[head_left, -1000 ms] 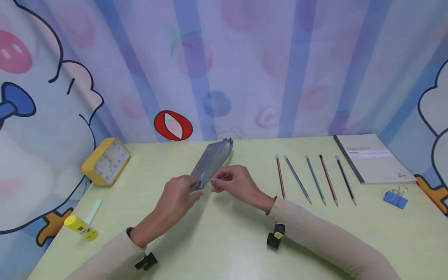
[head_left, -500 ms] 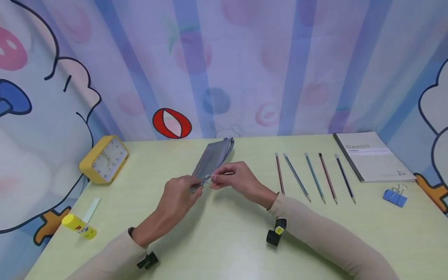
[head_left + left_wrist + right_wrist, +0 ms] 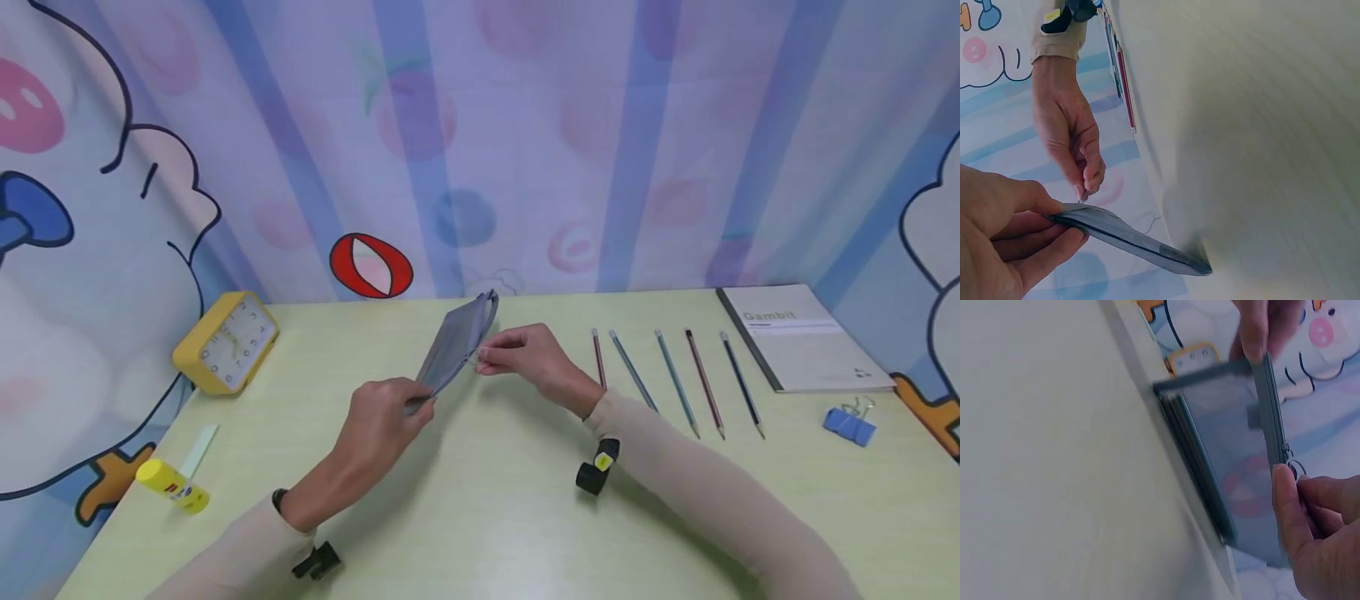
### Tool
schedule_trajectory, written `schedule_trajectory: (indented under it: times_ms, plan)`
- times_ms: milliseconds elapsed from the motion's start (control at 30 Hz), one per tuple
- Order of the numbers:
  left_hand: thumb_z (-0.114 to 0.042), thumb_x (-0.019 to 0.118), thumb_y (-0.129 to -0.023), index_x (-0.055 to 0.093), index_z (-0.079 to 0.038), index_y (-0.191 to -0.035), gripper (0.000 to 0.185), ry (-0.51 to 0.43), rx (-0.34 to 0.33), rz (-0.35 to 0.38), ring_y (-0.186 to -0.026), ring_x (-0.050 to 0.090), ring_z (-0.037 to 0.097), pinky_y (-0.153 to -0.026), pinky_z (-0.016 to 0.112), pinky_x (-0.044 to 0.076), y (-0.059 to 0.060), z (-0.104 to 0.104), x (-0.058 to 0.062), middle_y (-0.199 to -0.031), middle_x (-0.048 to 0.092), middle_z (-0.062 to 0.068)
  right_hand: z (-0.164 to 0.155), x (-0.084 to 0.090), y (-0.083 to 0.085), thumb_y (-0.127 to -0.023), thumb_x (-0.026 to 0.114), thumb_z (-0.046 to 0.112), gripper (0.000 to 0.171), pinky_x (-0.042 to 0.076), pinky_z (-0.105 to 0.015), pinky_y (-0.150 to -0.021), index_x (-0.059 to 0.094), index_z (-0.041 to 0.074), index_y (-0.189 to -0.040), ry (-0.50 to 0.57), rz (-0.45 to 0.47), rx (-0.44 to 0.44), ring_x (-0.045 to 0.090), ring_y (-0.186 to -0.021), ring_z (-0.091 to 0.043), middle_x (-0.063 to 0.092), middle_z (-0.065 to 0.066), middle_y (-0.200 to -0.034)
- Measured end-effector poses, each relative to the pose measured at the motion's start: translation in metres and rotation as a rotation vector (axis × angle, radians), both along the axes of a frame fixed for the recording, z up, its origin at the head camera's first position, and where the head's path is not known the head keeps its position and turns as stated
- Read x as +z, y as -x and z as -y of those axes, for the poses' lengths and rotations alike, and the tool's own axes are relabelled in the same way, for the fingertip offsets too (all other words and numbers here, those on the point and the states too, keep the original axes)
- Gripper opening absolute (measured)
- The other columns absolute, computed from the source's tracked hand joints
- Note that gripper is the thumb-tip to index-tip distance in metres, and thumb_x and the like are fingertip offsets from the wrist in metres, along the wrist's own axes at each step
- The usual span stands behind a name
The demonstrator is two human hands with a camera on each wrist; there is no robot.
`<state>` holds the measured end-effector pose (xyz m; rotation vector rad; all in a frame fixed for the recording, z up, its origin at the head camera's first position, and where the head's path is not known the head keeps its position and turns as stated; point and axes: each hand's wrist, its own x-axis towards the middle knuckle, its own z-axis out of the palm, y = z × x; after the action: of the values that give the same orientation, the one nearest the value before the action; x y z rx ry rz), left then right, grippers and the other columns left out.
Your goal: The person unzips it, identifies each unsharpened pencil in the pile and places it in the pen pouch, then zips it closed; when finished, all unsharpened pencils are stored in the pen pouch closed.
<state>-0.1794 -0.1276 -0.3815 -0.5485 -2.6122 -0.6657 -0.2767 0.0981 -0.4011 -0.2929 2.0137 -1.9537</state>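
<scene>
A grey zip pouch (image 3: 456,343) stands on its edge on the pale green table (image 3: 480,517), near the middle. My left hand (image 3: 386,417) pinches its near end between thumb and fingers; the same pouch (image 3: 1125,234) and left hand (image 3: 1004,231) show in the left wrist view. My right hand (image 3: 521,354) pinches the small zip pull (image 3: 1293,467) on the pouch's top edge, about halfway along. The right wrist view shows the pouch (image 3: 1225,444) side on, with my right hand (image 3: 1319,531) low at the right.
Several pencils (image 3: 675,379) lie in a row to the right. Beyond them lie a grey notebook (image 3: 802,336) and a blue binder clip (image 3: 849,423). A yellow clock (image 3: 225,340) and a yellow glue stick (image 3: 171,485) are at the left. A patterned curtain hangs behind.
My right hand has moved away from me along the pouch's top edge, pinching the zip pull. My left hand has kept its hold on the near end.
</scene>
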Motion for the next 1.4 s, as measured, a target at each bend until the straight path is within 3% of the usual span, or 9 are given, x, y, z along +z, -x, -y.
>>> schedule_trajectory:
  times_ms: [167, 400, 600, 700, 933, 1067, 1133, 1267, 1400]
  plan:
    - [-0.004, 0.080, -0.080, 0.081, -0.003, -0.098, 0.018, -0.031, -0.013, 0.019, -0.067, 0.070, 0.011, -0.053, 0.016, 0.047, -0.003, 0.001, -0.002, -0.087, 0.079, 0.011, -0.016, 0.002, 0.025, -0.097, 0.062, 0.002, 0.029, 0.050, -0.050, -0.104, 0.065, -0.011, -0.123, -0.004, 0.045, -0.114, 0.075, -0.076, -0.007, 0.066, -0.032, -0.123]
    - [-0.003, 0.079, -0.080, 0.081, -0.003, -0.096, 0.017, -0.038, -0.044, 0.020, -0.069, 0.071, 0.010, -0.055, 0.015, 0.049, -0.009, 0.000, -0.003, -0.087, 0.079, 0.009, -0.040, 0.005, 0.059, -0.099, 0.060, 0.001, 0.031, 0.051, -0.045, -0.104, 0.063, -0.011, -0.126, -0.025, 0.033, -0.257, 0.073, -0.072, -0.003, 0.062, -0.033, -0.130]
    - [-0.001, 0.079, -0.078, 0.081, -0.003, -0.093, 0.015, -0.045, -0.062, -0.024, -0.069, 0.073, 0.011, -0.058, 0.019, 0.054, -0.004, 0.003, -0.003, -0.084, 0.079, 0.009, -0.051, 0.004, 0.068, -0.099, 0.059, 0.001, 0.031, 0.049, -0.047, -0.106, 0.062, -0.012, -0.127, -0.054, 0.034, -0.287, 0.072, -0.070, -0.002, 0.061, -0.034, -0.131]
    - [-0.001, 0.077, -0.079, 0.081, -0.003, -0.092, 0.014, -0.057, -0.064, -0.030, -0.070, 0.074, 0.012, -0.060, 0.021, 0.056, 0.002, 0.006, -0.002, -0.084, 0.079, 0.009, -0.057, 0.003, 0.065, -0.099, 0.060, 0.003, 0.031, 0.050, -0.046, -0.105, 0.062, -0.012, -0.126, -0.080, 0.009, -0.283, 0.072, -0.071, -0.002, 0.065, -0.031, -0.125]
    - [-0.003, 0.076, -0.083, 0.080, -0.002, -0.096, 0.014, -0.095, -0.089, -0.044, -0.078, 0.076, 0.017, -0.071, 0.033, 0.061, 0.018, 0.020, 0.002, -0.088, 0.079, 0.009, -0.080, 0.009, 0.045, -0.101, 0.059, 0.010, 0.032, 0.057, -0.035, -0.095, 0.062, -0.010, -0.126, -0.151, -0.027, -0.251, 0.072, -0.076, -0.002, 0.071, -0.004, -0.097]
    - [-0.004, 0.075, -0.085, 0.080, -0.002, -0.099, 0.015, -0.090, -0.118, -0.044, -0.081, 0.076, 0.018, -0.077, 0.036, 0.062, 0.030, 0.023, 0.005, -0.091, 0.079, 0.010, -0.092, 0.017, 0.032, -0.101, 0.059, 0.012, 0.031, 0.058, -0.030, -0.091, 0.062, -0.009, -0.124, -0.205, -0.061, -0.237, 0.073, -0.080, -0.003, 0.071, -0.014, -0.107]
    - [-0.004, 0.075, -0.085, 0.080, -0.002, -0.100, 0.015, -0.076, -0.127, -0.031, -0.082, 0.077, 0.019, -0.078, 0.036, 0.061, 0.036, 0.024, 0.005, -0.092, 0.079, 0.010, -0.096, 0.021, 0.024, -0.101, 0.060, 0.016, 0.030, 0.057, -0.033, -0.094, 0.065, -0.007, -0.120, -0.297, -0.091, -0.228, 0.074, -0.082, -0.006, 0.071, -0.017, -0.111]
    - [-0.003, 0.077, -0.084, 0.080, -0.003, -0.100, 0.016, 0.010, -0.148, 0.021, -0.084, 0.076, 0.018, -0.079, 0.035, 0.061, 0.045, 0.025, 0.002, -0.094, 0.079, 0.008, -0.100, 0.024, 0.001, -0.099, 0.063, 0.020, 0.026, 0.057, -0.042, -0.093, 0.070, -0.003, -0.110, -0.519, -0.197, -0.176, 0.076, -0.090, -0.022, 0.075, -0.017, -0.105]
    - [-0.003, 0.079, -0.083, 0.080, -0.006, -0.100, 0.018, 0.198, -0.227, 0.090, -0.086, 0.075, 0.017, -0.080, 0.034, 0.061, 0.057, 0.028, 0.000, -0.096, 0.079, 0.007, -0.096, 0.018, -0.025, -0.096, 0.066, 0.013, 0.016, 0.057, -0.036, -0.072, 0.074, -0.001, -0.098, -0.684, -0.373, -0.106, 0.071, -0.076, -0.026, 0.075, -0.012, -0.089]
